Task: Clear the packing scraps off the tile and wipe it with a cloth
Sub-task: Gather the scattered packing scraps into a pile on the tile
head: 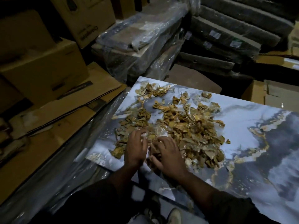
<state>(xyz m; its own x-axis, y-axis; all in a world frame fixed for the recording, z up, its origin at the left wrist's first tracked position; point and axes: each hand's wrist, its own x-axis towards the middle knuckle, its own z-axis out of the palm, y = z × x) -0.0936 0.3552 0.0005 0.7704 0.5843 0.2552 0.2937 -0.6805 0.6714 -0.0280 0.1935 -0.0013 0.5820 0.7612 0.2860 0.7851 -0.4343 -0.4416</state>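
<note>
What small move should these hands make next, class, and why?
Probably draw both hands together to scoop a handful: the left hand and right hand rest spread at the near edge of the scraps, which cover much of the tile.

One marbled tile (242, 126) lay in view. Brown packing scraps (186, 126) on it: one loose heap, pieces too many and too tangled to count. Two bare hands, left hand (135, 147) at 7 o'clock of the heap, right hand (168, 156) beside it. At least four cardboard boxes (45, 67) stood at 10 o'clock.
</note>
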